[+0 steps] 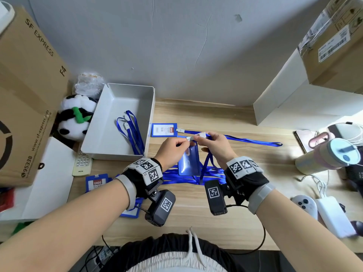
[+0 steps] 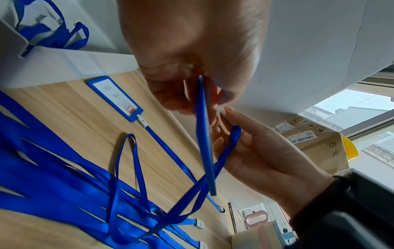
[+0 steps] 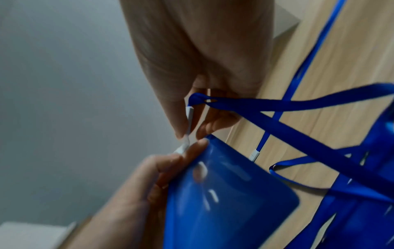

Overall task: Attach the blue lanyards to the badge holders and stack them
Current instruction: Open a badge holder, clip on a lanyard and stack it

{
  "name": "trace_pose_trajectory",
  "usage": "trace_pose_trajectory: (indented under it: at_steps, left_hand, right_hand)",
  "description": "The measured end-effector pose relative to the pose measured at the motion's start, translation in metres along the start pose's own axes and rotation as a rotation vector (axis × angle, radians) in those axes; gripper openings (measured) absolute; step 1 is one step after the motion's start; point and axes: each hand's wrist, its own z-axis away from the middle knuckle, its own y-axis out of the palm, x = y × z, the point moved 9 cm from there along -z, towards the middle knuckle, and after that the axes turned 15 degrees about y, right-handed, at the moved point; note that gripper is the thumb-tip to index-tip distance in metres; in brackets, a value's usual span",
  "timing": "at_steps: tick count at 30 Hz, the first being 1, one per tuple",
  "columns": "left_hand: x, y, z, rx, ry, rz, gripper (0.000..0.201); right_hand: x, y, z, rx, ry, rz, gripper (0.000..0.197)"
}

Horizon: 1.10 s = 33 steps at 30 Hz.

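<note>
Above the middle of the wooden table [image 1: 225, 222] my left hand [image 1: 183, 141] pinches the top of a blue badge holder [image 1: 189, 160], which hangs down, edge-on in the left wrist view [image 2: 204, 143]. My right hand [image 1: 198, 138] pinches the white clip [image 3: 189, 118] of a blue lanyard [image 3: 277, 104] right at the holder's top edge [image 3: 224, 193]. Its strap trails down to a pile of loose lanyards [image 1: 176, 176]. Behind the hands a finished badge [image 1: 164, 130] lies flat with its lanyard [image 1: 255, 141] stretched to the right.
A grey tray [image 1: 110, 146] at the left holds more lanyards [image 1: 131, 132]. Spare badge holders [image 1: 96, 182] lie by my left forearm. Cardboard boxes [image 1: 29, 95] [image 1: 334, 46], a panda plush [image 1: 74, 118], a remote [image 1: 82, 163], a cup [image 1: 324, 156] and a controller [image 1: 304, 203] crowd both sides.
</note>
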Motion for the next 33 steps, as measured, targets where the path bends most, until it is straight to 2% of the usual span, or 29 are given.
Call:
trace_pose_trajectory:
  at_steps: [4, 8, 9, 11, 13, 14, 16, 18, 19, 23, 28, 33]
  left_hand:
    - [-0.007, 0.003, 0.001, 0.040, 0.028, 0.003, 0.038]
    - [-0.009, 0.007, 0.002, 0.123, 0.034, 0.039, 0.026]
    - [-0.007, 0.007, 0.004, 0.160, 0.027, 0.029, 0.028]
    - [-0.006, 0.004, 0.008, 0.201, 0.058, -0.009, 0.046]
    - [-0.004, 0.001, 0.012, 0.188, 0.041, 0.040, 0.064]
    - [-0.001, -0.001, 0.014, 0.172, 0.011, 0.097, 0.064]
    - [0.005, 0.000, 0.015, 0.154, -0.053, 0.181, 0.041]
    - [0.008, 0.001, 0.015, 0.171, -0.051, 0.188, 0.011]
    - [0.009, 0.002, 0.015, 0.174, -0.047, 0.204, 0.007]
    - [0.011, 0.000, 0.016, 0.135, -0.075, 0.260, 0.015]
    - [0.012, -0.003, 0.014, 0.106, -0.073, 0.268, 0.023]
    - [0.011, -0.004, 0.012, 0.102, -0.076, 0.252, 0.027]
  right_hand:
    - [0.010, 0.001, 0.006, -0.028, -0.111, 0.028, 0.006]
    - [0.016, -0.009, 0.003, -0.157, -0.167, 0.154, 0.013]
    - [0.017, -0.013, 0.001, -0.177, -0.168, 0.164, 0.015]
    - [0.019, -0.019, 0.000, -0.207, -0.169, 0.184, 0.017]
    - [0.023, -0.023, 0.001, -0.233, -0.186, 0.237, 0.018]
    - [0.025, -0.024, 0.001, -0.242, -0.194, 0.268, 0.017]
    - [0.027, -0.023, 0.002, -0.252, -0.200, 0.334, 0.013]
    - [0.025, -0.018, 0.000, -0.207, -0.168, 0.370, 0.009]
    - [0.023, -0.014, -0.001, -0.158, -0.141, 0.376, 0.007]
    - [0.012, -0.005, -0.002, -0.035, -0.066, 0.347, 0.006]
    - [0.002, -0.004, -0.004, -0.034, -0.004, 0.395, 0.013]
    - [0.000, -0.002, -0.005, -0.020, 0.041, 0.393, 0.011]
